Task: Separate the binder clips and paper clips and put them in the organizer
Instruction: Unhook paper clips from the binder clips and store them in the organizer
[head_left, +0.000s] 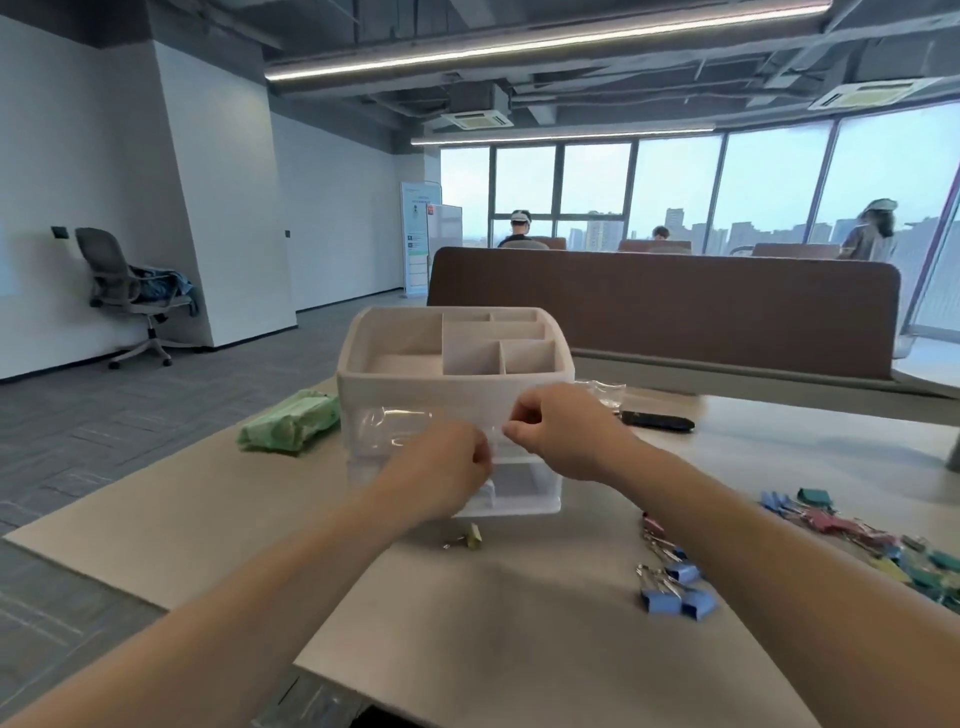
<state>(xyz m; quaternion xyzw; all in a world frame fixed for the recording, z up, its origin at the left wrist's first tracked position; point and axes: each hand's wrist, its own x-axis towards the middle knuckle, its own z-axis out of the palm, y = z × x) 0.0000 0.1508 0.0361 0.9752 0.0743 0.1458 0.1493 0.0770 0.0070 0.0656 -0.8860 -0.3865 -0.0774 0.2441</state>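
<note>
Gripping boxy plastic organizer (457, 387) — left hand (447, 465), right hand (569, 436).

Both hands are up against the front of the white organizer (457, 384) on the table (519, 649). The left hand (447, 467) and right hand (563, 434) have curled fingers nearly meeting at its clear drawers; what they pinch I can't make out. A yellow clip (471, 538) lies just before it, blue binder clips (675, 590) to the right.

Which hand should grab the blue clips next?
Probably right. The blue clips lie on the right hand's side, just beside its forearm; the left hand would have to cross over.
</note>
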